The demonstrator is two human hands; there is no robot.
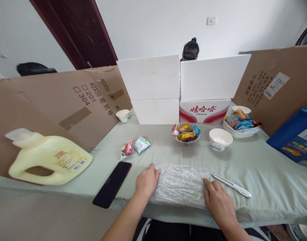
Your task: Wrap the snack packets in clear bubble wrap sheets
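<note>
A crinkled clear plastic sheet (181,185) lies flat near the table's front edge. My left hand (146,182) grips its left edge, thumb stretched towards the plastic and fingers curled. At the opposite edge my right hand (218,202) holds the sheet with closed fingers, the tips partly hidden. Just beyond the right hand rests a slim white utility knife (231,184), slanting towards the front right. A black phone (112,184) lies left of my left hand. Two small snack packets, one red and white (127,149) and one pale green (142,144), lie behind the phone.
A bowl of wrapped snacks (186,142), a paper bowl (220,144) and a filled white tray (240,133) stand farther back. A yellow jug (68,160) is left, a blue jug (292,137) right. Cardboard and white boxes (156,112) bound the table; a person (191,48) is behind.
</note>
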